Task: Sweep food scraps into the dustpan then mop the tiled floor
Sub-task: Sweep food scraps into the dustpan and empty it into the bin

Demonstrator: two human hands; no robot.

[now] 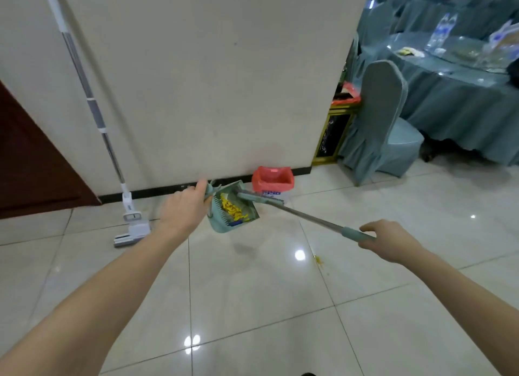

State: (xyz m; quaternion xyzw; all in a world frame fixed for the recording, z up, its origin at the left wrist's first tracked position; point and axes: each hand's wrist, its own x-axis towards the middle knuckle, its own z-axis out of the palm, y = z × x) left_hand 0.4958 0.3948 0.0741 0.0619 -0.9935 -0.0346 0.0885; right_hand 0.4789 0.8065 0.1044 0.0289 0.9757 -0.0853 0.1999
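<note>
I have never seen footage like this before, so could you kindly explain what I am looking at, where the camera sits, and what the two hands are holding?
There is no machine here: a person wears a wide-angle camera on the head, looking forward and down at bare arms. The left hand holds a teal dustpan lifted off the floor, with yellow food scraps inside. The right hand has its grip on the handle of a broom whose head reaches into the pan. A bin with a red liner stands by the wall, a white mop leans left, and a small yellow smear remains on the tiled floor.

Cream wall [196, 66] w/ glossy tiles [252, 305] (covered chair [379, 117] nearby)
</note>
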